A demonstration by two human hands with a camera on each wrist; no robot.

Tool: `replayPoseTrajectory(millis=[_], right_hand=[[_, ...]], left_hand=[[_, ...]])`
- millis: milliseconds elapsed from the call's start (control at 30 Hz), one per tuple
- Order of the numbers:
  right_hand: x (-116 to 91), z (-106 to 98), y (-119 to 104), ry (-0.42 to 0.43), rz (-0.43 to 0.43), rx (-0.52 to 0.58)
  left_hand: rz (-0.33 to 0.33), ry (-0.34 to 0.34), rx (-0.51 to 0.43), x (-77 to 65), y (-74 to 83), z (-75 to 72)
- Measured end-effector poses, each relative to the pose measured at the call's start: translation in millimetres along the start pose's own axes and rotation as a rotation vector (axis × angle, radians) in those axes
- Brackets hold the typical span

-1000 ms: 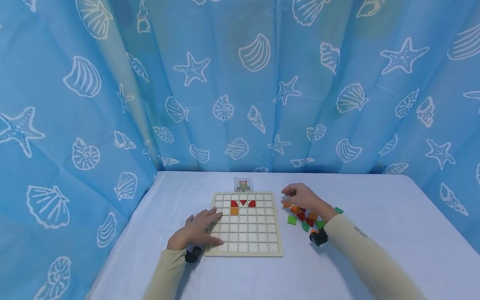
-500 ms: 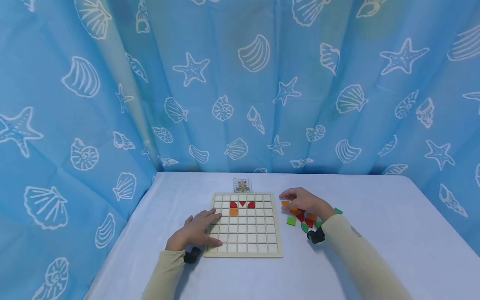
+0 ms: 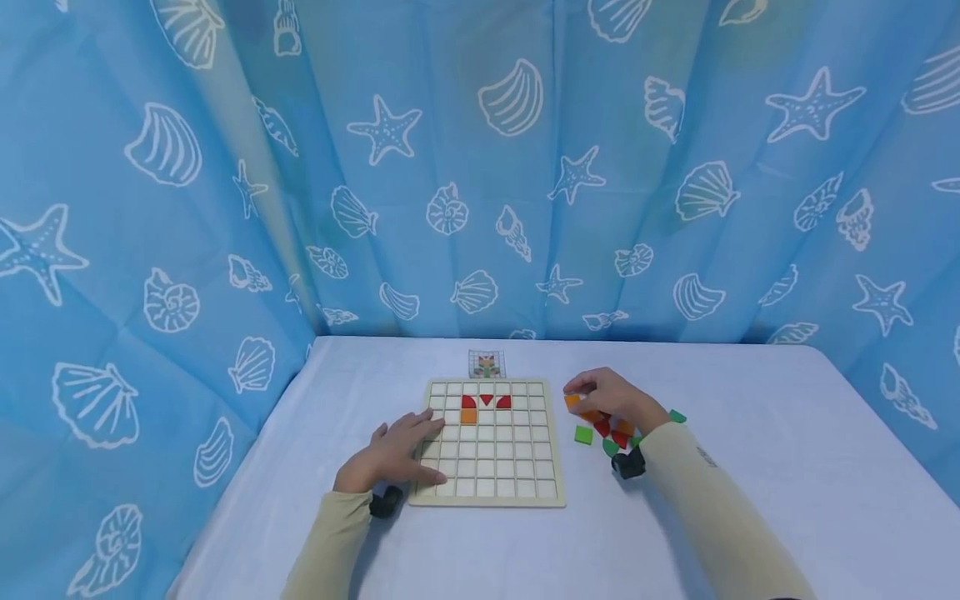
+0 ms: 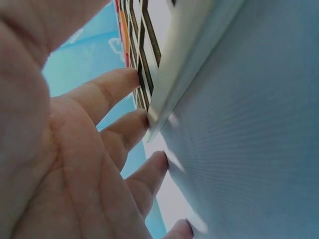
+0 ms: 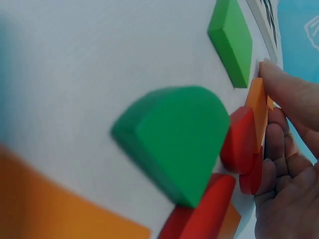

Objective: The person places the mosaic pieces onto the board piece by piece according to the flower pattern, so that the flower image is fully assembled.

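My left hand [image 3: 393, 454] rests with spread fingers over the left edge of a pale wooden grid board [image 3: 487, 502]. In the left wrist view, two fingertips touch the board's rim and the others lie beyond it on the cloth. On the board sit two red quarter-round tiles [image 3: 504, 402], a red triangle tile [image 3: 487, 400] and an orange square tile [image 3: 468, 416]. To the right of the board, my right hand [image 3: 611, 393] pinches another orange square tile [image 3: 572, 401] between thumb and fingers, at the near end of a loose tile pile.
Loose tiles lie under and beside the right hand: a light green square [image 3: 583, 434], a dark green quarter-round [image 5: 179, 134], red quarter-rounds [image 5: 239, 142] and orange pieces. A small pattern card [image 3: 487, 364] lies behind the board. A blue shell-print curtain [image 3: 480, 167] borders the white-covered table [image 3: 375, 367].
My right hand has reached down slightly to the orange square tile at the pile's left end, and its thumb and fingers have closed on it. The left hand stays put.
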State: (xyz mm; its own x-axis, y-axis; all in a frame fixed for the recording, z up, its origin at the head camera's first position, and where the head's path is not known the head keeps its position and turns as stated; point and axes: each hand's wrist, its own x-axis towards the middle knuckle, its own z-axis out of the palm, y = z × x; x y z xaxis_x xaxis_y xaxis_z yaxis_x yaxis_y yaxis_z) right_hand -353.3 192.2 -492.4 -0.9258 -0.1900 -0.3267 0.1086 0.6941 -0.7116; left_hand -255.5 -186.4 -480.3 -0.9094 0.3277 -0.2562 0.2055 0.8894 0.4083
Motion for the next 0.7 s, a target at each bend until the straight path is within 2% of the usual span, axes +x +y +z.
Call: replayPoseTrajectory(millis=[167, 367, 700], right_hand=[[1, 3, -2, 0.019, 0.016, -0.015], [-2, 5, -5, 0.032, -0.011, -0.035], [-6, 4, -13, 0.041, 0.018, 0.004]], left_hand=[[-0.015, 0.001, -0.005, 0.1, -0.1, 0.2], [-0.009, 0.005, -0.004, 0.2, 1.8, 1.0], [0.012, 0.000, -0.005, -1.1, 1.4, -2.7]])
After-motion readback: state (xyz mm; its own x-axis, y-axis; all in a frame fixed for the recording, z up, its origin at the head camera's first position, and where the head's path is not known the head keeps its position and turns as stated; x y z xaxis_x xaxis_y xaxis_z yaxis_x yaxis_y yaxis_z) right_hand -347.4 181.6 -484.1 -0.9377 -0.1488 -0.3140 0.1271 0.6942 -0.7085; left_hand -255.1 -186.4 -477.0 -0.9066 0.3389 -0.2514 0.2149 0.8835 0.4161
